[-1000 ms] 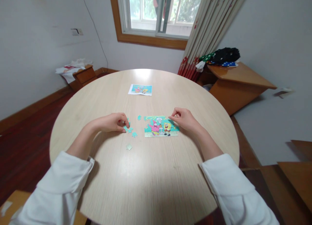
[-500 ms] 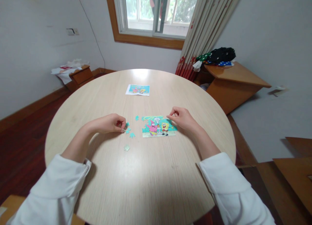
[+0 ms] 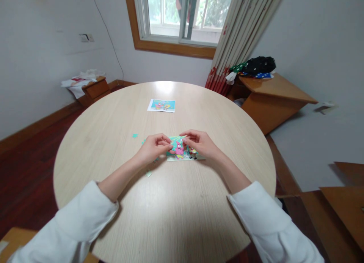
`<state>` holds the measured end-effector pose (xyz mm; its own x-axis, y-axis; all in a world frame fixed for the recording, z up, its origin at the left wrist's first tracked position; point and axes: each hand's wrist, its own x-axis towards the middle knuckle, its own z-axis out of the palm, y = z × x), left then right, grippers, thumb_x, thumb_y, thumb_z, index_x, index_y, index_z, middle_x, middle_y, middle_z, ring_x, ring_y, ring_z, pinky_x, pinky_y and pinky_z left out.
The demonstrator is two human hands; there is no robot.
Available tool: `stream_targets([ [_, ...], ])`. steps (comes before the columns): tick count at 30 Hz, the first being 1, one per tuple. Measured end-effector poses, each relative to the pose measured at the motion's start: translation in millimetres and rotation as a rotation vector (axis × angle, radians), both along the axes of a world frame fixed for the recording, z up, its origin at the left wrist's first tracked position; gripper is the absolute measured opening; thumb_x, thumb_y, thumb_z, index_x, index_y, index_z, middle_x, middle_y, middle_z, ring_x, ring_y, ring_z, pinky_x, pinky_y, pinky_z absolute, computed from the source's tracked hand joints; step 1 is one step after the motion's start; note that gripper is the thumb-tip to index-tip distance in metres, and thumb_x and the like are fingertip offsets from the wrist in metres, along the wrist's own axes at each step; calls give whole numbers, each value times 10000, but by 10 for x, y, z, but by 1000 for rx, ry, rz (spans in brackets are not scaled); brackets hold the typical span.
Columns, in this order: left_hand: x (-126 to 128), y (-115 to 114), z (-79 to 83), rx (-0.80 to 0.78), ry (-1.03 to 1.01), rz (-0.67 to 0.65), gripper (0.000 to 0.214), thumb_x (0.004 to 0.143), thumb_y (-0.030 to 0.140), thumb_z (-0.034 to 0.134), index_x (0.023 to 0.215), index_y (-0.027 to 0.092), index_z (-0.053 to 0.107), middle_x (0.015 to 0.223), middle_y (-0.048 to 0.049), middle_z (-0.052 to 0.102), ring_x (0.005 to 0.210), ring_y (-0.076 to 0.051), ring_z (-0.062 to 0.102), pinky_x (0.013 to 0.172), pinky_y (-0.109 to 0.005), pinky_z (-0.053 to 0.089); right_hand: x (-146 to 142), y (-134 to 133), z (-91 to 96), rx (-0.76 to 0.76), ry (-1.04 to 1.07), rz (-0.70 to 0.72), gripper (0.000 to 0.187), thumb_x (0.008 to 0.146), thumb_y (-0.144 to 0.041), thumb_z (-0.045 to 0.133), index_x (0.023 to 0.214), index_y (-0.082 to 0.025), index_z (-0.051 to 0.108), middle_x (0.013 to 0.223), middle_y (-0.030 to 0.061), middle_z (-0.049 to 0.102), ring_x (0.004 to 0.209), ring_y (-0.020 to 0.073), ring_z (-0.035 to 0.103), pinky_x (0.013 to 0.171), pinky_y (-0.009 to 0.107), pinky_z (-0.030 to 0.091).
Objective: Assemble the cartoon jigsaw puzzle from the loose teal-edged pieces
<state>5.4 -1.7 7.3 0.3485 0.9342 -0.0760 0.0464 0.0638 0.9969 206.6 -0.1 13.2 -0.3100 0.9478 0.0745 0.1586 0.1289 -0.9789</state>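
Note:
A partly assembled jigsaw puzzle (image 3: 186,158), with a pink starfish and a yellow square cartoon figure on teal, lies on the round table. At its left edge, the thumb and fingers of my left hand (image 3: 153,148) are pinched together on what seems a small puzzle piece, mostly hidden by the fingertips. My right hand (image 3: 200,142) hovers over the upper and right part of the puzzle, covering it; its thumb and forefinger are close together, and anything between them is hidden. A loose teal piece (image 3: 135,135) and a pale green piece (image 3: 148,174) lie left of the puzzle.
Farther back on the table (image 3: 119,115) lies a printed reference picture (image 3: 162,105) of the same scene. Other loose pieces are partly covered by my left hand. Beyond the table stand a wooden desk (image 3: 278,88) with cloth on it, a curtain and a window.
My left hand has moved right, from the loose pieces to the puzzle's left edge. My right hand has shifted left over the puzzle. One teal piece now lies farther left than before.

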Motion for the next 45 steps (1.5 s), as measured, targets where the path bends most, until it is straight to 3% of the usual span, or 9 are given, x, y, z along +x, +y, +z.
stream_targets([
  [5, 34, -20, -16, 13, -33, 3, 378, 568, 390, 814, 741, 168, 562, 604, -22, 685, 625, -191, 688, 669, -321, 505, -170, -94, -43, -19, 57, 102, 379, 650, -360, 757, 964, -177, 651, 663, -27, 580, 595, 100, 533, 565, 250, 435],
  [14, 31, -38, 11, -16, -82, -37, 386, 624, 438, 787, 739, 176, 528, 591, -37, 689, 640, -201, 699, 653, -298, 482, -176, -72, -98, 7, 82, 48, 315, 673, -331, 728, 932, -166, 659, 674, -22, 567, 600, 95, 524, 572, 251, 435],
  [20, 1, -20, 20, -23, -55, -58, 374, 622, 477, 767, 704, 176, 560, 623, -50, 702, 670, -207, 697, 734, -348, 500, -175, -45, -106, 17, 125, -6, 317, 651, -312, 735, 927, -168, 672, 732, -4, 597, 646, 102, 554, 616, 258, 457],
  [29, -21, -23, 57, -19, -18, -74, 281, 608, 354, 776, 688, 155, 594, 596, -26, 665, 599, -168, 658, 662, -314, 511, -167, -34, -93, 3, 123, 9, 301, 638, -327, 749, 884, -164, 689, 742, 17, 634, 687, 123, 586, 665, 288, 481],
  [35, -26, -18, 83, -9, -68, 17, 329, 601, 376, 764, 771, 164, 579, 626, -17, 655, 627, -163, 649, 693, -331, 516, -201, -56, -75, -16, 140, 13, 282, 620, -362, 759, 802, -166, 671, 739, 20, 650, 668, 123, 585, 657, 292, 491],
  [41, -96, 68, 89, 32, -140, 240, 313, 604, 384, 730, 760, 161, 577, 729, -2, 619, 645, -128, 609, 752, -344, 510, -154, -1, -84, 80, 111, -182, 272, 635, -370, 740, 806, -172, 663, 740, 24, 650, 697, 141, 603, 671, 298, 507],
  [45, -133, 99, 98, 85, -88, 285, 288, 608, 379, 720, 750, 158, 600, 677, 14, 600, 617, -119, 587, 710, -313, 488, -124, 30, -125, 115, 87, -227, 280, 638, -384, 736, 807, -168, 678, 785, 42, 677, 732, 151, 619, 691, 305, 514],
])
